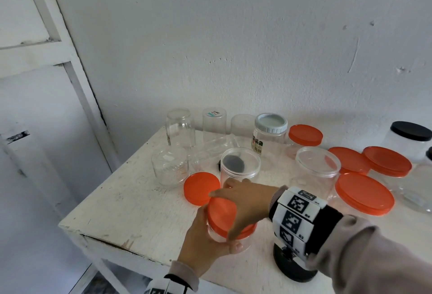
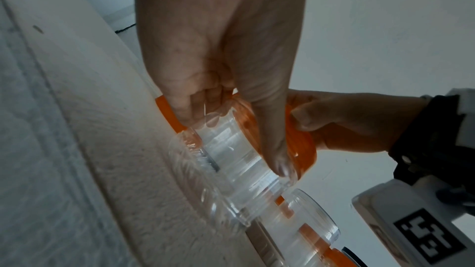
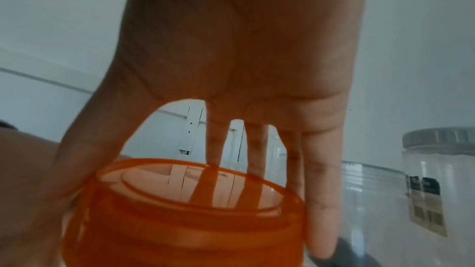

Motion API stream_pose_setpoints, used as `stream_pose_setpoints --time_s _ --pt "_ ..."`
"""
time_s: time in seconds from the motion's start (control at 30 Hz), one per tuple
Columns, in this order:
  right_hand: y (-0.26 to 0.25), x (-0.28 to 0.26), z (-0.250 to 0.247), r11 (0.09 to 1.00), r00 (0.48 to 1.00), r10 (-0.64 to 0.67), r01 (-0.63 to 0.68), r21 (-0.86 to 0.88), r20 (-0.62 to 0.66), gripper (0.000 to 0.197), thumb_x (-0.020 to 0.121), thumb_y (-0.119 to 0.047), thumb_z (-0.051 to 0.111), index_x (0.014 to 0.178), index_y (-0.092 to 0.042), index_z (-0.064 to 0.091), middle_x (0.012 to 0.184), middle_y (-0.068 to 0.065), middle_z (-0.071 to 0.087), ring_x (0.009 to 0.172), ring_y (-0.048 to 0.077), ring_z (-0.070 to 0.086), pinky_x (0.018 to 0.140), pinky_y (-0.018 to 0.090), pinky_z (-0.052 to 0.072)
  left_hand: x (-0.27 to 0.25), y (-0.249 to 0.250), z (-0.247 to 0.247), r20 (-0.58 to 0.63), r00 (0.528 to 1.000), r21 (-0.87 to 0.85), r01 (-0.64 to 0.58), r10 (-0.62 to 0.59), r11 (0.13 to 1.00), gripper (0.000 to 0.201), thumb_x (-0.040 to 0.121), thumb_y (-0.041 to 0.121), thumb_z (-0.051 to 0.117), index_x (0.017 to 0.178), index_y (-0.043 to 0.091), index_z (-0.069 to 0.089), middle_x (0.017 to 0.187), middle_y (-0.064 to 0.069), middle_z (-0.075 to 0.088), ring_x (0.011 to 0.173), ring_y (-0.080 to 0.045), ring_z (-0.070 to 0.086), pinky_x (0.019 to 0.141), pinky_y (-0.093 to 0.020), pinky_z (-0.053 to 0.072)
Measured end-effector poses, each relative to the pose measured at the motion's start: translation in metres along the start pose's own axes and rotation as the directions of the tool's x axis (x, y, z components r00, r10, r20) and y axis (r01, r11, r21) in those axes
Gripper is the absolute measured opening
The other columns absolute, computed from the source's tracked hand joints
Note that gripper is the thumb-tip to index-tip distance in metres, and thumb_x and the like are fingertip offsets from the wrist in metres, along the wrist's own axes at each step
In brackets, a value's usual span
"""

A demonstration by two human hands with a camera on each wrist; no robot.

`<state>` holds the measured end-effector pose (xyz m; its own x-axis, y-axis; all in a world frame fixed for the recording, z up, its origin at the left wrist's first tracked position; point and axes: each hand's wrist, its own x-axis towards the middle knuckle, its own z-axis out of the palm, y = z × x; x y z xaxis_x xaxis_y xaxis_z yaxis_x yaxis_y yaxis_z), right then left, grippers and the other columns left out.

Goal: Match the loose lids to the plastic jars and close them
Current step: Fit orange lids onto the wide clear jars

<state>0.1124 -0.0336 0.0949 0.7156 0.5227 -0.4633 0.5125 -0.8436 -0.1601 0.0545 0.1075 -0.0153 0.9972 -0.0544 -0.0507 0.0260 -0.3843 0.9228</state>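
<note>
Left hand [image 1: 205, 244] wrapped round small clear plastic jar [image 2: 239, 149]; right hand [image 1: 243, 202] clasping round orange plastic lid [image 1: 224, 216]. Best kept level on the threads, then twisted gently until snug.

grey-beige sleeves [image 1: 364, 251] at lower right and bottom centre; each wrist wears a black band [image 1: 325, 228] with white blocks bearing black square-patterned markers [image 1: 295, 214].

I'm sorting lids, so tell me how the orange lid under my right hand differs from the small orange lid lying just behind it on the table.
The held lid sits on top of a clear jar; the loose lid lies flat on the table. The right hand holds the held lid by its rim while the left hand steadies the jar; nothing touches the loose lid. Both are round, orange and look similar in size.
</note>
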Motion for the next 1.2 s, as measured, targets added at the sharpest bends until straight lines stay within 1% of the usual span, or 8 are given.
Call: stream_pose_setpoints --time_s 0.13,0.3,0.5,0.6,0.77,0.9,1.1,1.2 --pt "0.002 0.002 0.001 1.000 0.998 -0.027 0.026 -0.016 -0.058 0.103 0.059 -0.067 0.076 0.143 -0.050 0.019 0.136 -0.005 0.034 0.124 0.024 0.039 0.093 0.040 0.043 -0.001 -0.001 0.001 -0.001 1.000 -0.008 0.000 0.000 1.000 0.100 0.044 0.044 0.086 0.122 0.042 0.023 0.113 0.031 0.037 0.110 -0.003 0.044 0.083 -0.010 0.038" --pt "-0.001 0.001 0.007 0.999 0.993 0.011 -0.016 -0.048 -0.115 0.100 0.060 -0.073 0.070 0.143 -0.047 0.020 0.135 -0.002 0.037 0.120 0.028 0.043 0.091 0.040 0.044 -0.002 0.001 0.000 0.005 1.000 0.008 0.001 -0.001 1.000 0.107 0.044 0.044 0.086 0.129 0.038 0.022 0.120 0.022 0.042 0.114 -0.006 0.046 0.091 -0.016 0.040" --pt "-0.014 -0.003 0.024 0.987 0.946 0.158 -0.163 0.006 -0.283 0.091 0.064 -0.080 0.057 0.139 -0.036 0.032 0.129 0.002 0.042 0.112 0.030 0.046 0.090 0.040 0.042 -0.002 -0.001 0.003 -0.015 1.000 0.036 0.004 -0.003 0.999 0.099 0.053 0.045 0.088 0.124 0.043 0.019 0.112 0.032 0.039 0.101 0.003 0.045 0.074 -0.002 0.036" --pt "-0.012 -0.002 0.023 0.987 0.953 0.156 -0.160 0.006 -0.260 0.093 0.064 -0.081 0.056 0.140 -0.036 0.030 0.131 0.002 0.040 0.113 0.030 0.044 0.090 0.041 0.043 -0.001 -0.001 0.002 -0.009 1.000 0.037 0.003 -0.002 0.999 0.098 0.053 0.045 0.088 0.123 0.044 0.020 0.110 0.033 0.039 0.100 0.004 0.046 0.072 -0.002 0.035" --pt "0.006 -0.002 0.007 0.997 1.000 0.009 -0.007 0.081 -0.019 0.101 0.065 -0.065 0.073 0.143 -0.053 0.011 0.141 -0.005 0.028 0.129 0.025 0.032 0.101 0.047 0.041 0.001 -0.002 0.003 -0.004 1.000 0.029 -0.013 0.013 0.999 0.100 0.049 0.046 0.088 0.123 0.044 0.021 0.115 0.030 0.038 0.108 -0.001 0.044 0.078 -0.004 0.036" --pt "0.008 0.000 0.010 0.999 0.996 -0.030 0.033 0.035 -0.088 0.101 0.062 -0.069 0.072 0.143 -0.052 0.015 0.134 -0.004 0.036 0.121 0.023 0.042 0.093 0.036 0.042 0.001 -0.004 0.003 -0.003 1.000 0.017 -0.003 0.003 1.000 0.103 0.040 0.054 0.081 0.124 0.043 0.021 0.113 0.033 0.036 0.110 -0.002 0.043 0.081 -0.005 0.036" --pt "0.004 0.001 0.022 1.000 0.979 0.020 -0.021 0.000 -0.201 0.098 0.060 -0.080 0.062 0.142 -0.049 0.018 0.130 0.000 0.040 0.112 0.027 0.048 0.087 0.037 0.042 0.000 -0.004 0.002 0.019 1.000 -0.005 -0.004 0.004 1.000 0.095 0.048 0.047 0.087 0.120 0.043 0.026 0.114 0.033 0.038 0.105 0.003 0.044 0.076 -0.004 0.038" --pt "0.000 0.000 0.027 0.998 0.969 0.066 -0.065 0.013 -0.238 0.097 0.059 -0.081 0.059 0.141 -0.045 0.021 0.128 0.002 0.041 0.110 0.028 0.049 0.086 0.038 0.042 -0.002 -0.003 0.001 0.020 1.000 -0.032 0.004 -0.004 0.999 0.097 0.044 0.044 0.087 0.122 0.041 0.029 0.122 0.025 0.045 0.114 -0.005 0.048 0.093 -0.020 0.046"
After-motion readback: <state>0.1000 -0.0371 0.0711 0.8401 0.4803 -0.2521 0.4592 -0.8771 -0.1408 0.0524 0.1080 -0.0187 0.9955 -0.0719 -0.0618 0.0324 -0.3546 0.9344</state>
